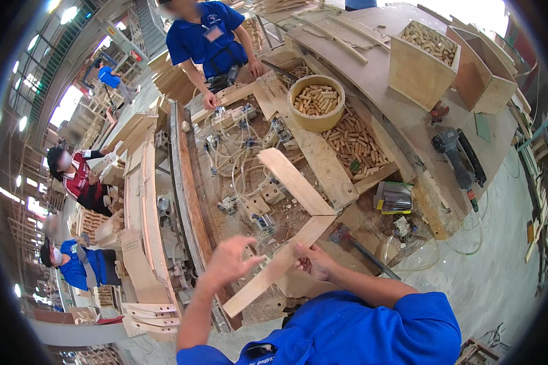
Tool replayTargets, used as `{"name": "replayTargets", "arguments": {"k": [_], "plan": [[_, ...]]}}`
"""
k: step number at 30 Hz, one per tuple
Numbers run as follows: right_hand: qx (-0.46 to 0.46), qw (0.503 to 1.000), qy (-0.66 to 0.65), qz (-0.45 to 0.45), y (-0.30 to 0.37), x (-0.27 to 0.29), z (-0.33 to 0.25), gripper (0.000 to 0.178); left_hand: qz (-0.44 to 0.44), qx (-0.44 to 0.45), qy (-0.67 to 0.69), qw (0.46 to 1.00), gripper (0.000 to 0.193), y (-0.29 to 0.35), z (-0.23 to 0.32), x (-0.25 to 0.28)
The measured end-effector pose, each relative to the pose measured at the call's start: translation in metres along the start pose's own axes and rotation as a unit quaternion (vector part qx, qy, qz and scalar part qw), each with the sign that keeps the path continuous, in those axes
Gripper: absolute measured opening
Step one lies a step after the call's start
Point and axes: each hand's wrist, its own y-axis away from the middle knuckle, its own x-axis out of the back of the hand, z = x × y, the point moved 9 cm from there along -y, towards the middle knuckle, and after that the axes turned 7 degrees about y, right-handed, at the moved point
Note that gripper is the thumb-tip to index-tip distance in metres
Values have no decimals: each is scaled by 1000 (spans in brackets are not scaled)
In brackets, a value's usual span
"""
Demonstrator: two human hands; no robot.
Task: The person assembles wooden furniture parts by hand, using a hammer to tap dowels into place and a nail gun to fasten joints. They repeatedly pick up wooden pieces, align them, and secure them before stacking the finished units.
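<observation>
My right hand (313,261) is closed on the lower arm of an L-shaped wooden piece (295,191), made of two pale boards meeting at an angled corner. The piece is held above the near part of a workbench. My left hand (230,261) is raised just left of the lower board, thumb and fingers apart, with nothing in it. Beyond the boards, clear tubes (234,161) and small metal pneumatic cylinders (262,220) cover the bench. A hammer-like tool (365,252) with a dark handle lies right of my right hand.
A yellow tub (315,121) of wooden dowels stands on the bench beside loose dowels (356,146). To the right are a plywood box (417,76) of dowels and a black power tool (460,159). A co-worker (207,42) in blue stands across the bench, one hand near a board.
</observation>
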Motion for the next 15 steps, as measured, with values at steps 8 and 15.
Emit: {"name": "replayTargets", "arguments": {"k": [8, 15], "plan": [[1, 994, -91, 61, -52, 18, -2, 33, -46, 71, -40, 996, 78, 19, -78, -71], [-57, 991, -73, 93, -77, 32, 1, 33, -35, 76, -51, 995, 71, -3, -110, -78]]}}
